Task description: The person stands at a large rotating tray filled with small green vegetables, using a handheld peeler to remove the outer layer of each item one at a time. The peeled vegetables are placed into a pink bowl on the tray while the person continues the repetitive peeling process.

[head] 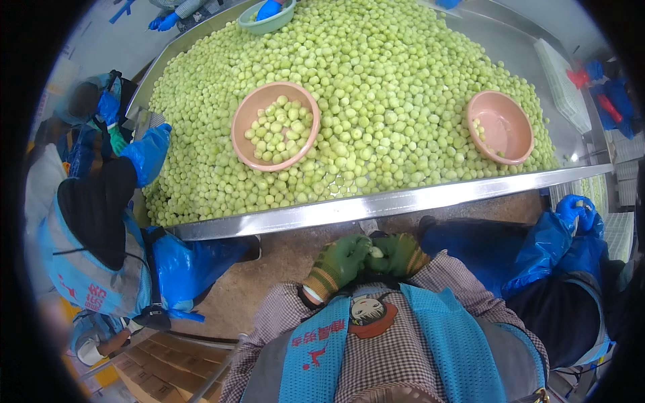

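Observation:
My left hand [340, 262] and my right hand [399, 255] wear green knit gloves with striped cuffs. They meet in front of my chest, fingers closed around one small pale green fruit [376, 252]. Part of that fruit is hidden by the gloves. Beyond them, a steel-rimmed table [322, 213] carries a wide heap of round green fruits [388, 101]. On the heap rests a pink plastic basin [241, 143] partly filled with peeled-looking fruits [282, 126]. Farther right, a second pink basin [509, 126] tilts and contains a few pale pieces.
Co-workers in blue sleeves stand at left [151, 151] and right [544, 247]. At the far side, a blue-gloved hand [269, 9] reaches into a green basin [274, 26]. A white plastic crate [562, 85] stands at the table's right. Cardboard boxes [166, 370] lie behind me.

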`<state>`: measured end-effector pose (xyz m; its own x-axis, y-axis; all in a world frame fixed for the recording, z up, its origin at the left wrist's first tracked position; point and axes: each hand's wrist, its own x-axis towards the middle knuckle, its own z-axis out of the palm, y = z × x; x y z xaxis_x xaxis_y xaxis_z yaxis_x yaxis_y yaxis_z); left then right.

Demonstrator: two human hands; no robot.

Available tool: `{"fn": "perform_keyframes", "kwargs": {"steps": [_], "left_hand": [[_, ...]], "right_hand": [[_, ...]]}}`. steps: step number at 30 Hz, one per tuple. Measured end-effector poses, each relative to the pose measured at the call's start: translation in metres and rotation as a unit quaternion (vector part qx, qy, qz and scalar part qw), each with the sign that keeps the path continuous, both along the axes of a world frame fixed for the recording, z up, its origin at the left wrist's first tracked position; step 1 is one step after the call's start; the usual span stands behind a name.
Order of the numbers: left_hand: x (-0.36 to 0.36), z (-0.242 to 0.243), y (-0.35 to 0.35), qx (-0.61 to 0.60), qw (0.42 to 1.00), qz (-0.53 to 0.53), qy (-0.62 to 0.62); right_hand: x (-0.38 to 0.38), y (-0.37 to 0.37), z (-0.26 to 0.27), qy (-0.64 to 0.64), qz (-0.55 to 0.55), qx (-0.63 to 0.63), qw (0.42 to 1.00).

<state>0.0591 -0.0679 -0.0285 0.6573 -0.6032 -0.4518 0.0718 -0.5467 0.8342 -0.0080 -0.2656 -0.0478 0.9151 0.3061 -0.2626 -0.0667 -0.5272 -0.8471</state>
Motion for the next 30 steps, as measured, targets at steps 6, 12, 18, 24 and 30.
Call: {"fn": "perform_keyframes", "kwargs": {"steps": [6, 12, 18, 24, 30], "left_hand": [[0.024, -0.01, 0.022, -0.122, 0.946, 0.218, 0.206], [0.01, 0.003, 0.02, -0.131, 0.954, 0.214, 0.161], [0.015, 0.035, 0.016, -0.164, 0.944, 0.222, 0.181], [0.014, 0.042, -0.003, -0.153, 0.98, 0.124, 0.043], [0.013, -0.009, 0.016, 0.022, 0.974, 0.1, -0.199]], "right_hand": [[0.005, -0.001, 0.013, 0.266, -0.264, 0.461, 0.804], [0.024, 0.015, 0.02, 0.367, -0.315, 0.677, 0.555], [0.03, 0.019, 0.006, 0.355, -0.251, 0.712, 0.551], [0.044, 0.025, 0.004, 0.334, -0.251, 0.53, 0.738], [0.074, 0.03, 0.035, 0.268, -0.259, 0.3, 0.878]]}}
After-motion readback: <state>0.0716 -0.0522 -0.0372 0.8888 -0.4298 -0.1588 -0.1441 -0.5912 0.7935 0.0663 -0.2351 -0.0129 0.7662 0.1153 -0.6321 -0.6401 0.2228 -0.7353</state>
